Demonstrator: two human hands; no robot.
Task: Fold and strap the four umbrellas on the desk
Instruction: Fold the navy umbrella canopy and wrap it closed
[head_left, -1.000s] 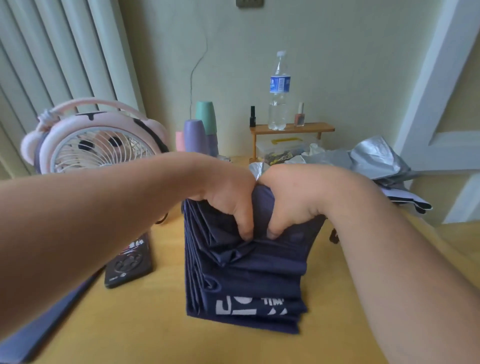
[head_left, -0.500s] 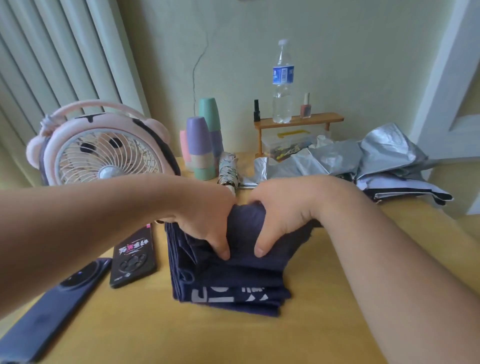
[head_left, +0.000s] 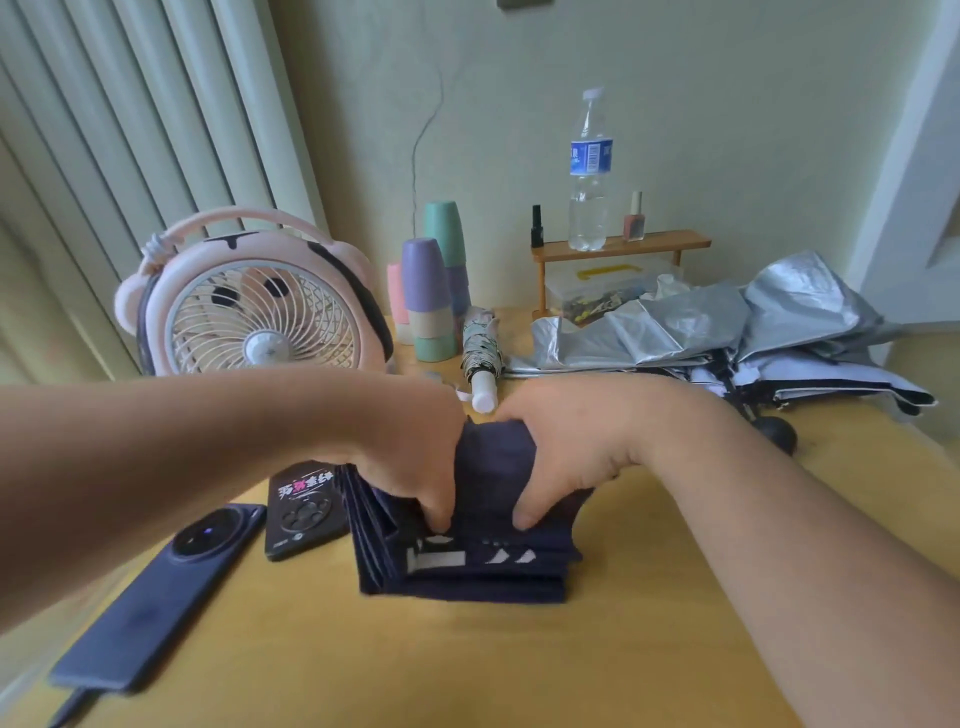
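Currently: left hand (head_left: 410, 467) and right hand (head_left: 556, 462), fingers curled, pinch pleated navy umbrella (head_left: 493, 577) at table (head_left: 467, 665) centre. Hazard: grip slackens before strapping, slick pleats fan apart; sliding bundle may nudge phone (head_left: 156, 587).

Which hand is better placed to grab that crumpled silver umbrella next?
Probably the right hand: the silver umbrella lies beyond it on that side; the left hand would cross the navy umbrella.

The left hand (head_left: 415, 467) and right hand (head_left: 561, 457) hide the navy umbrella (head_left: 467, 574)'s top.
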